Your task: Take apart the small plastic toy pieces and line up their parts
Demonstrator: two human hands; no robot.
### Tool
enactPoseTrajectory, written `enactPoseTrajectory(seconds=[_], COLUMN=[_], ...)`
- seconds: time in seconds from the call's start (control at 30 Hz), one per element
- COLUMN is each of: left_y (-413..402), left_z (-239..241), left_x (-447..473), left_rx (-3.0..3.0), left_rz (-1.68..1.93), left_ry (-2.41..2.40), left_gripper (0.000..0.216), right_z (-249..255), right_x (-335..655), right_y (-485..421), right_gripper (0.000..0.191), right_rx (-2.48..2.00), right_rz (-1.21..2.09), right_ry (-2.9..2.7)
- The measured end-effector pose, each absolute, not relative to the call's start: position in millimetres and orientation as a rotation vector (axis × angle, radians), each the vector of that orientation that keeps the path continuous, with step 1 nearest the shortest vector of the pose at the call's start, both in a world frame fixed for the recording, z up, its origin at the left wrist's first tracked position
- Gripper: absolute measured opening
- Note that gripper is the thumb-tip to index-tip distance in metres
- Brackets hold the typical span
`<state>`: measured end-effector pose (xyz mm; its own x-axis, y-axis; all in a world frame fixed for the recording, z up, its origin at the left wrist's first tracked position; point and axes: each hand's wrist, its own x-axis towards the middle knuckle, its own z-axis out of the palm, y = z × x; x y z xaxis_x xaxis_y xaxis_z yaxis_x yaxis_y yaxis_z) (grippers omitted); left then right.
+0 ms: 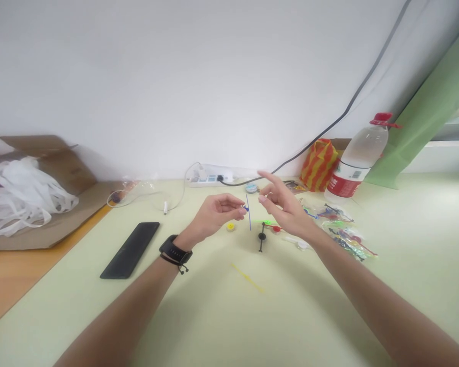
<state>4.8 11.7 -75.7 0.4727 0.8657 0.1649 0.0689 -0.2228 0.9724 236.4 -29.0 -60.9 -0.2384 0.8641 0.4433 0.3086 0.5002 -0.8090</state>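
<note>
My left hand (222, 211) is closed, its fingertips pinching a thin blue plastic spinner arrow (249, 216) that stands nearly upright. Just to the right, my right hand (281, 201) is open, index finger stretched out and thumb apart, with nothing in it. Below the hands, a black spinner (262, 236) on a round base lies beside a red one (276, 229) and a green one (266, 223), partly overlapping. A small yellow round base (230, 227) sits under my left hand. Nearer to me lies a loose yellow arrow (248, 278). A white spinner (301, 245) is under my right wrist.
Bagged spinner parts (348, 237) lie right of my right forearm. Behind them stand a large bottle (354, 163) and a striped bag (319, 165). A power strip (210, 177) runs along the wall. At left are a black phone-like slab (130, 251) and a cardboard box (87, 196).
</note>
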Motion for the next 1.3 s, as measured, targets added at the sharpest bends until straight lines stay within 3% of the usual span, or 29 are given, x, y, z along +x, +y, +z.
enactPoseTrajectory(seconds=[0.13, 0.23, 0.3, 0.83, 1.3], left_y=[11, 12, 13, 20, 20], left_z=[-75, -74, -75, -105, -101], left_x=[4, 3, 2, 1, 0], left_rx=[1.614, 1.584, 1.572, 1.369, 1.361], left_rz=[0.941, 0.968, 0.975, 0.692, 0.666], left_ry=[0.785, 0.764, 0.758, 0.675, 0.678], left_gripper=[0.034, 0.031, 0.03, 0.039, 0.041], right_z=[-62, -66, -68, -70, -60], right_x=[235, 240, 243, 241, 240], right_y=[-33, -27, -22, -19, -26], right_gripper=[0.033, 0.06, 0.066, 0.015, 0.014], right_rx=[-0.962, -0.985, -0.983, -0.962, -1.074], right_rz=[0.819, 1.019, 1.064, 0.902, 0.9], right_ry=[-1.757, -1.803, -1.822, -1.912, -1.998])
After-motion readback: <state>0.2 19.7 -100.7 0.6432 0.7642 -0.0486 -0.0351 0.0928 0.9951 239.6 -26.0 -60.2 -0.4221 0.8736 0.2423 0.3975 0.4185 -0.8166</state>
